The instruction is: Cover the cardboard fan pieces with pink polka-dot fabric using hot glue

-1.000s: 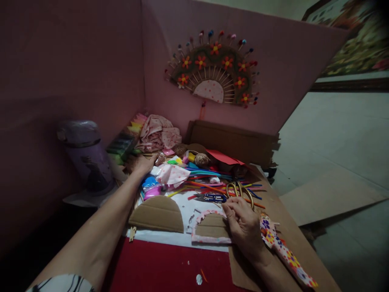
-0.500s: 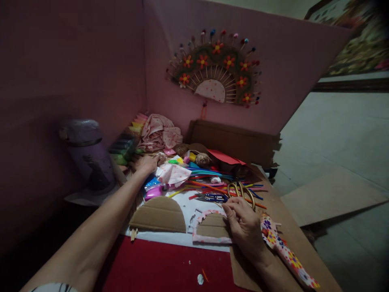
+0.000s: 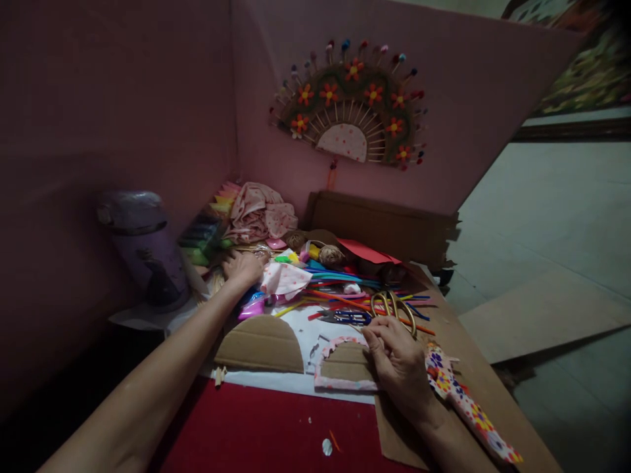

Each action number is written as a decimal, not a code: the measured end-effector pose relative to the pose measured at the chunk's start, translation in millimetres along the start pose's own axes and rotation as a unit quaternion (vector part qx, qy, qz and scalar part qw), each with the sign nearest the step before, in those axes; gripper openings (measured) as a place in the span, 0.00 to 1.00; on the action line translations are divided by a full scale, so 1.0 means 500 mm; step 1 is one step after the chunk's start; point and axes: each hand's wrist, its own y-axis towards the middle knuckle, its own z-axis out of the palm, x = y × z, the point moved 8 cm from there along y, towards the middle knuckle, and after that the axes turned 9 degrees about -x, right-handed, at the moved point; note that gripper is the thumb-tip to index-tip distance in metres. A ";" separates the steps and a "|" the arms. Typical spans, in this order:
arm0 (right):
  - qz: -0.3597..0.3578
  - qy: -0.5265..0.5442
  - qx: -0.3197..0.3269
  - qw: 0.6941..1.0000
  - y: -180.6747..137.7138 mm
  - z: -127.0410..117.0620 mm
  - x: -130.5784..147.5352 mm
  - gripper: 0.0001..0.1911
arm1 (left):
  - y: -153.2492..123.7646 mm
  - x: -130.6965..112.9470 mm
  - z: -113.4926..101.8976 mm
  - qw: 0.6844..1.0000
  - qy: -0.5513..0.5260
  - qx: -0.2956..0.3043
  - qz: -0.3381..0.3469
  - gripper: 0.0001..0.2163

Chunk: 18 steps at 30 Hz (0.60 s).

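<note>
Two half-discs lie near the worktop's (image 3: 463, 348) front edge: one plain brown cardboard half-disc (image 3: 260, 343), one pink-trimmed cardboard half-disc (image 3: 342, 364) under the right hand (image 3: 399, 361), fingers curled. The left hand (image 3: 244, 268) touches the far-left colourful craft clutter (image 3: 325, 276); neither grasp is clear.

The left hand (image 3: 242, 268) has been shifted slightly rightward and is now brought closer against the dotted cloth (image 3: 286, 280) beside its fingertips.

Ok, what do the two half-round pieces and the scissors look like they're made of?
Plain half-round piece: matt brown corrugated cardboard, faint ribs showing. Trimmed half-round piece, under the right hand: same cardboard, rim wrapped in what looks like pink patterned fabric. Scissors: glossy gold-coloured handle loops, probably metal.
</note>
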 end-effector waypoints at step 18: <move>-0.003 0.012 0.014 1.000 -0.003 0.007 -0.003 0.07 | -0.090 -0.073 -0.087 0.984 0.033 -0.011 0.175 0.17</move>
